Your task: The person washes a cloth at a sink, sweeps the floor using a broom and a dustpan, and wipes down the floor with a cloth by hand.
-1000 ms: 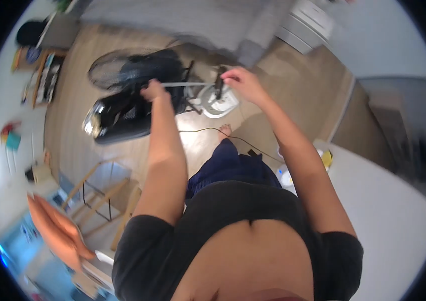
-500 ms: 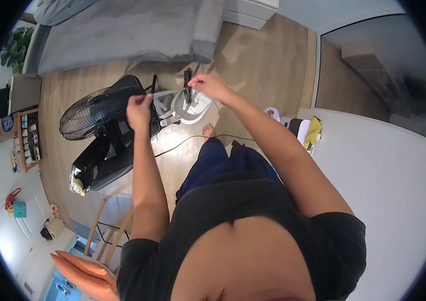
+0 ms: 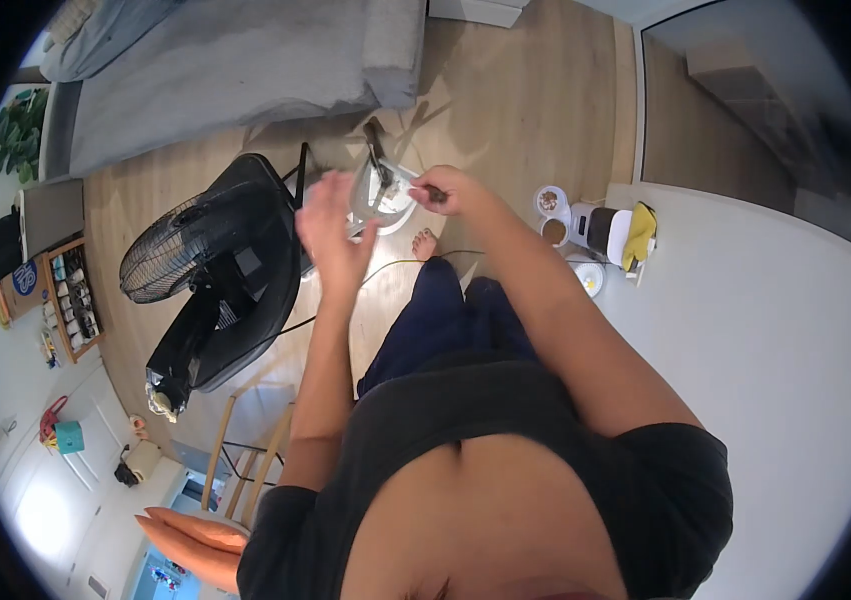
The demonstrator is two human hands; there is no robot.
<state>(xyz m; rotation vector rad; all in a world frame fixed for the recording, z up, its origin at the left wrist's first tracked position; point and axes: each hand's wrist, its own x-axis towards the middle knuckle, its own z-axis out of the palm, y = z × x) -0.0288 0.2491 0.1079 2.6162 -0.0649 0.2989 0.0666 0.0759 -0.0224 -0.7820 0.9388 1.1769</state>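
Note:
Fingers spread and slightly blurred, my left hand (image 3: 335,235) is beside the left edge of a white container (image 3: 397,212) and seems to hold nothing. My right hand (image 3: 445,190) pinches a small dark object (image 3: 434,194) at the container's right side. A clear, pale item lies over the container; its exact shape is hard to make out. From the container's far side a dark handle-like piece (image 3: 374,142) sticks up. My bare foot (image 3: 424,243) is on the floor just below the container.
A black fan (image 3: 175,245) and a black appliance part (image 3: 180,355) are at the left. Beyond is a grey sofa (image 3: 225,80). Bowls (image 3: 552,232) and a yellow cloth (image 3: 639,236) are by the white table (image 3: 745,350). A cable (image 3: 385,267) crosses the floor.
The pale strip stretched between my hands no longer shows there. My left hand has opened. My right hand has left the dark upright piece and now pinches a small dark object. The view has shifted.

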